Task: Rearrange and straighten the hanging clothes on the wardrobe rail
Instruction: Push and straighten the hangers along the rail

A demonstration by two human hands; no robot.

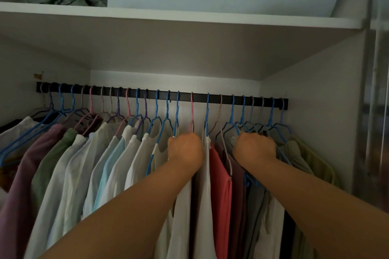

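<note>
- Nearest to us, our two bare forearms reach up and forward into the wardrobe, both wrists level with the shoulders of the hanging clothes.
- Our left hand (185, 146) is fisted, knuckles towards us, at the base of the pink hanger (192, 111); the fingers curl away out of sight, so we judge they are clamped on that hanger's neck or the white garment (183, 206) under it, but we cannot tell which.
- Our right hand (254, 146) is likewise curled, buried among the blue hangers (271, 120) of the right-hand bunch; it seems to grip one or more of them, though the fingertips are hidden.
- Between the two hands hang a white top and a coral-red garment (220, 174), with dark brown and grey pieces just beside it.
- To the left, the pale shirts (101, 164), a green one and a mauve one slant in a crowded fan.
- Farther back, the black rail (225, 99) carries every hook; they are fairly evenly spread on the left and packed tight on the right.
- Above, the white shelf (189, 19) holds folded bedding and a crumpled green cloth.
- We judge the step in hand to be parting and spacing the middle and right hangers; next calls for sliding the hooks sideways along the rail without lifting them off, then squaring the garments' shoulders.
</note>
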